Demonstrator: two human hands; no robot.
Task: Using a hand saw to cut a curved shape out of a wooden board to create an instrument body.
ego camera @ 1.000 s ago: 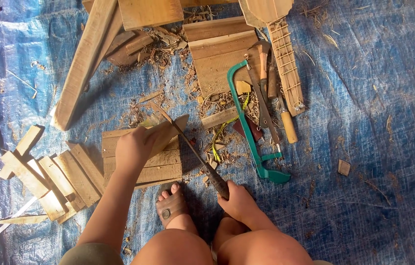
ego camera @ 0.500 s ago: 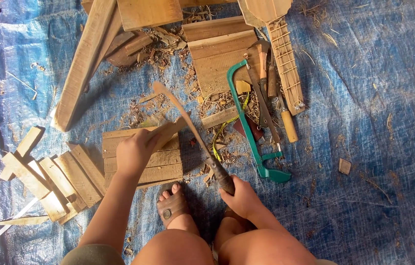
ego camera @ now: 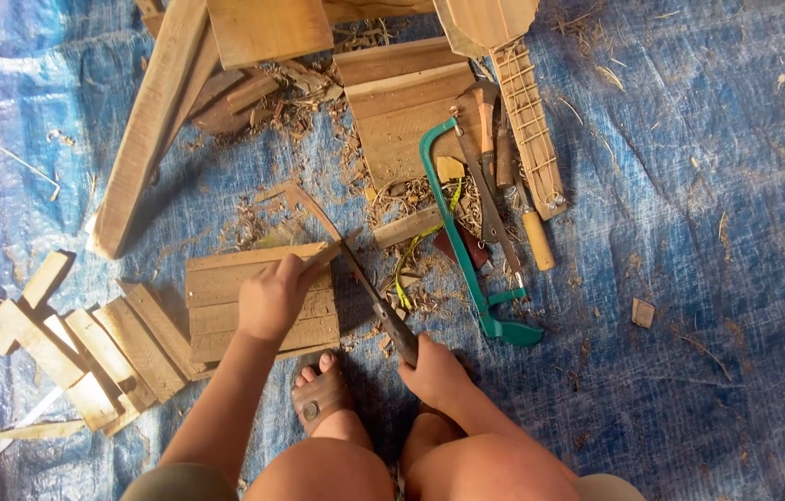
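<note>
Stack of flat wood boards (ego camera: 258,301) lies on the blue tarp (ego camera: 708,278), in front of the sandalled foot (ego camera: 316,394). Left hand (ego camera: 272,299) presses a narrow wood strip (ego camera: 332,249) onto it: light, stiff, likely splintery, so pin it mid-length. Right hand (ego camera: 431,369) is closed round the curved-blade knife (ego camera: 355,264) handle.

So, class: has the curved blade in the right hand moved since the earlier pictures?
Yes. The blade has swung away from the green hacksaw, its tip now further toward the long plank. The right hand grips its handle; the left hand holds the small boards.
</note>
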